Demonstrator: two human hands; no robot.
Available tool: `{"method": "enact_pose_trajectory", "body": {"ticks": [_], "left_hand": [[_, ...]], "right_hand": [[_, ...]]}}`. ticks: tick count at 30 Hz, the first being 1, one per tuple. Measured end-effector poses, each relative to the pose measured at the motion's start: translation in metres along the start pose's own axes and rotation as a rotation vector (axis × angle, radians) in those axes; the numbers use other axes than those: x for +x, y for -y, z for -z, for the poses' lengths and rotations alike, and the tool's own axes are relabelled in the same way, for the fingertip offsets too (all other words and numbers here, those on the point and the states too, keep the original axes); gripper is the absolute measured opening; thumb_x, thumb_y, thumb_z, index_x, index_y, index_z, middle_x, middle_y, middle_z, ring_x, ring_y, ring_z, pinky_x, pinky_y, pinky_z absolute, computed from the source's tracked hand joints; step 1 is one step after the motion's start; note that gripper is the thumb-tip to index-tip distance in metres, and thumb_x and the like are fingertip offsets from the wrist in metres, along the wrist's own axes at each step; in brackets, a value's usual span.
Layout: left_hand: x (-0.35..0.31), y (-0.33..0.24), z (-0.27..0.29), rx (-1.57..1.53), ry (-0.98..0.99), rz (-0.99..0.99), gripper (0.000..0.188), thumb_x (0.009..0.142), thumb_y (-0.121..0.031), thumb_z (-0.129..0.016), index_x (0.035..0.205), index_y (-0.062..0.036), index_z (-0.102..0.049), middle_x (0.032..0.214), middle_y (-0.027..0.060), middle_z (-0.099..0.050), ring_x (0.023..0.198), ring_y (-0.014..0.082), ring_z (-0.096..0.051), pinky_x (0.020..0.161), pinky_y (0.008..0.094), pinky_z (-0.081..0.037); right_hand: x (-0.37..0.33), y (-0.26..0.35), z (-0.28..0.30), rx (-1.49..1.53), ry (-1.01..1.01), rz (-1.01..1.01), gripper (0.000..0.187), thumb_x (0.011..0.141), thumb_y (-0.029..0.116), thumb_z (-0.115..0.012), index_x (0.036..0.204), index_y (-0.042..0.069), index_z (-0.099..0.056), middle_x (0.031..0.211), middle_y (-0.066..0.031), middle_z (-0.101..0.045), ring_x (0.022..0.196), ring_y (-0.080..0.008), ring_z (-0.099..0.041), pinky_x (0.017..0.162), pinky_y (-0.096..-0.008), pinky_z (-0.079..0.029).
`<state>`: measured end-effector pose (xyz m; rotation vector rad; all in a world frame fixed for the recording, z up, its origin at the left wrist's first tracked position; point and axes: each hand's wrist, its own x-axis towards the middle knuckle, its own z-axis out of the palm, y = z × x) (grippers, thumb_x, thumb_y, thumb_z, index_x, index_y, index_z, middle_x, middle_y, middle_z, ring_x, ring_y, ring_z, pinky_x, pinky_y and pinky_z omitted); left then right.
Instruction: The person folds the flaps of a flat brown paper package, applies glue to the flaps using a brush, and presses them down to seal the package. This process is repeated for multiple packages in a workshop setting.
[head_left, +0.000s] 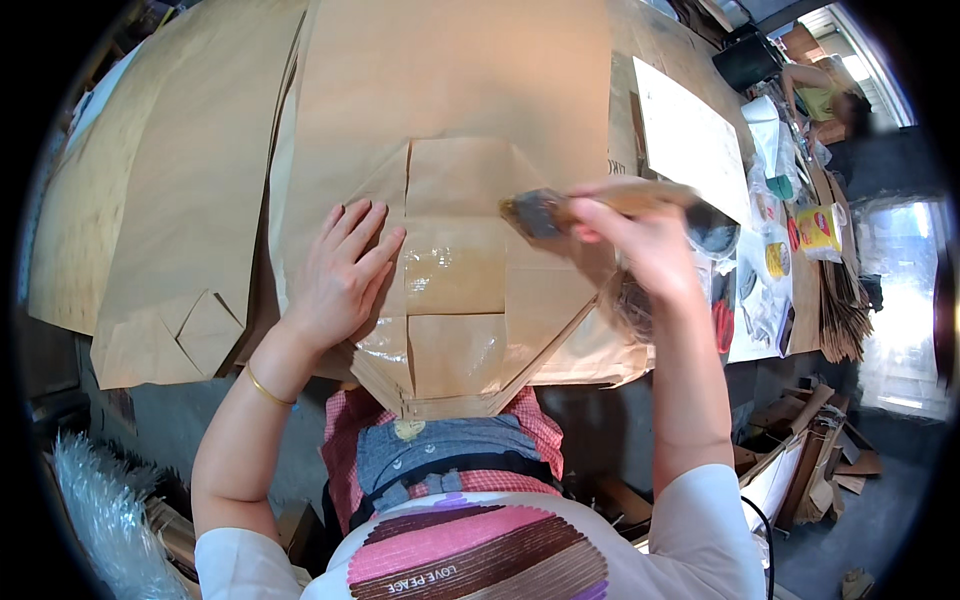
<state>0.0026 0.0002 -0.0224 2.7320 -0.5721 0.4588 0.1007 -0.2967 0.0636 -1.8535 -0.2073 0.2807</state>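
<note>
A large brown paper bag lies on the table with its near end opened out into folded flaps. On the middle panel a wet, glossy patch of glue shines, with more shine on the flaps nearest me. My left hand rests flat on the paper just left of that panel, its fingers stretched out. Wrapped round a wooden-handled brush, my right hand is above the right side of the folds, slightly blurred. The brush's dark bristles point left; whether they touch the paper I cannot tell.
More brown paper bags lie to the left. At the right are a white sheet, red-handled scissors, a yellow tub and plastic packets. Another person is at the far right. Cardboard scraps lie on the floor.
</note>
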Motion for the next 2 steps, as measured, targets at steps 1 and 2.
{"method": "enact_pose_trajectory", "body": {"ticks": [1,2], "left_hand": [[0.002,-0.001,-0.002,-0.012,0.006,0.0,0.032,0.086,-0.013,-0.065,0.117,-0.0066,-0.064,0.129,0.021,-0.056,0.123,0.0389,-0.049,0.106,0.0519,-0.036],[0.001,-0.001,-0.003,-0.013,0.017,0.014,0.033,0.086,-0.013,-0.065,0.118,-0.0071,-0.064,0.13,0.021,-0.055,0.124,0.039,-0.048,0.107,0.0525,-0.036]], "right_hand": [[0.016,-0.016,-0.002,-0.106,0.027,-0.005,0.02,0.084,0.013,-0.075,0.098,0.0,-0.07,0.076,-0.0073,-0.069,0.066,-0.0123,-0.064,0.064,-0.026,-0.054],[0.03,-0.024,-0.003,-0.118,0.085,-0.062,0.026,0.083,0.016,-0.077,0.104,0.003,-0.07,0.083,-0.0072,-0.071,0.074,-0.0127,-0.066,0.068,-0.0269,-0.056]]}}
